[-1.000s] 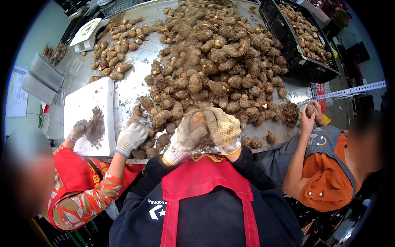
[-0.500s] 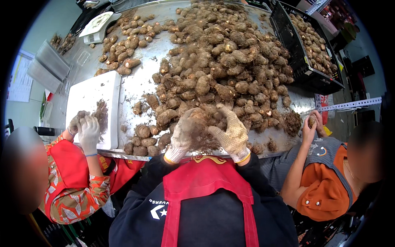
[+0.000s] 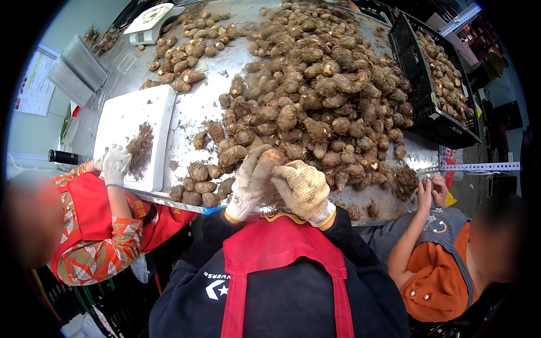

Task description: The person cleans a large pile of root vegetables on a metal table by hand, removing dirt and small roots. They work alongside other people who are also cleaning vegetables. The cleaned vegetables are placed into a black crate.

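A big heap of brown, hairy taro roots (image 3: pixel 321 96) covers the metal table (image 3: pixel 208 96). Both my hands wear dirty knitted gloves and meet at the table's near edge. My left hand (image 3: pixel 248 183) and my right hand (image 3: pixel 304 188) are closed together around one taro root (image 3: pixel 272 159), with fibrous roots hanging under it. A small cluster of taro roots (image 3: pixel 197 183) lies just left of my left hand.
A white cutting board (image 3: pixel 127 121) with a pile of root scraps lies at left, where a co-worker's gloved hand (image 3: pixel 114 163) rests. Another person's bare hands (image 3: pixel 431 191) work at the right edge. A black crate (image 3: pixel 434 73) of taro and a scale (image 3: pixel 149 19) stand farther back.
My hands stayed together at the table edge, turning the root slightly. The co-worker's gloved hand at left moved from the small taro cluster back to the white board.
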Motion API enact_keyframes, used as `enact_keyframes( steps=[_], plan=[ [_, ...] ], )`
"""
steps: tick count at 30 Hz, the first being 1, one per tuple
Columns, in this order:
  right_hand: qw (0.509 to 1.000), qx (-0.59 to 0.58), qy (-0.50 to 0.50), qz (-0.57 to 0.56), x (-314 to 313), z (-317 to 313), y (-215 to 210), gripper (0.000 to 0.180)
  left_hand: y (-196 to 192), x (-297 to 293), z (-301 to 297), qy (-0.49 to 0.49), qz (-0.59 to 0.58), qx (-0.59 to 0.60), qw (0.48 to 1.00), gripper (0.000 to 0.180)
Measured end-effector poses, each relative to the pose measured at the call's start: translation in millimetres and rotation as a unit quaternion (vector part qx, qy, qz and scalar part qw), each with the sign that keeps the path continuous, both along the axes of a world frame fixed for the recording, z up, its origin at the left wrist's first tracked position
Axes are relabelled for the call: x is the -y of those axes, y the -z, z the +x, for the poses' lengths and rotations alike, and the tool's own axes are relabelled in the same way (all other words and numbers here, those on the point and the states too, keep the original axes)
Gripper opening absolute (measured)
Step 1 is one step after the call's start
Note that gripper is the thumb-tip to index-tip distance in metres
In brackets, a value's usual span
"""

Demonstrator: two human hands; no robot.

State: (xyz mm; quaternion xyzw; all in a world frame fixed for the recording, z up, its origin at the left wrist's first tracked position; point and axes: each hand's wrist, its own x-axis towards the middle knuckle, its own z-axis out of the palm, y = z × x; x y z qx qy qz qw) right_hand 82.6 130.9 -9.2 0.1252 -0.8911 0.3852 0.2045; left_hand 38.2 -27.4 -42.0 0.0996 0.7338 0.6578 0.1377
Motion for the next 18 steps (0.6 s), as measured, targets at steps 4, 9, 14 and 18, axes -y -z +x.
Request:
enact_keyframes(
  steps=[4, 9, 14, 18],
  plan=[
    [0.998, 0.022, -0.055, 0.001, -5, 2, 3, 0.015, 19, 2, 1, -0.010, 0.223, 0.101, 0.970, 0.049],
    [0.977, 0.032, -0.180, 0.110, -25, 9, 20, 0.016, 35, 14, 0, -0.033, 0.341, 0.221, 0.913, 0.060],
    [0.995, 0.071, -0.041, -0.053, -31, 6, 6, 0.027, 40, 21, -2, 0.061, 0.523, 0.384, 0.758, 0.062],
    [0.990, 0.088, -0.028, -0.111, -31, -4, -7, 0.045, 46, 20, 3, 0.035, 0.498, 0.350, 0.793, 0.065]
  ],
)
